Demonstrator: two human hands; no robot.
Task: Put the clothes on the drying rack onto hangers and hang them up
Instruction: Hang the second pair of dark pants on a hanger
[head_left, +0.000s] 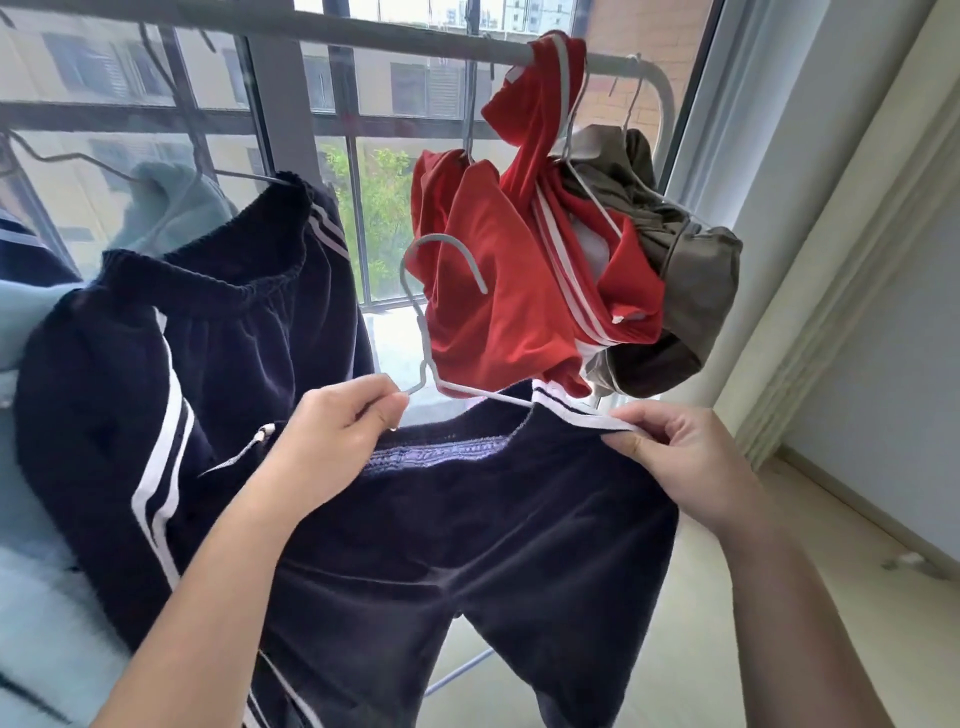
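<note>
Head view shows the left hand (337, 431) pinching the neck of a grey wire hanger (431, 332), while the right hand (685, 457) pinches the white-trimmed waistband of the navy shorts (493, 519), held below the rack's top rail (322, 26). One hanger arm is already inside the waistband. I'd judge the trick is stretching the elastic wide, slipping the other arm in, then centring the shorts before lifting the hook to the rail.

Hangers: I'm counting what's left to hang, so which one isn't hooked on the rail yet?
The grey hanger pinched in the left hand, its hook free in the air, one arm inside the navy trousers. The others hang from the rail.
</note>
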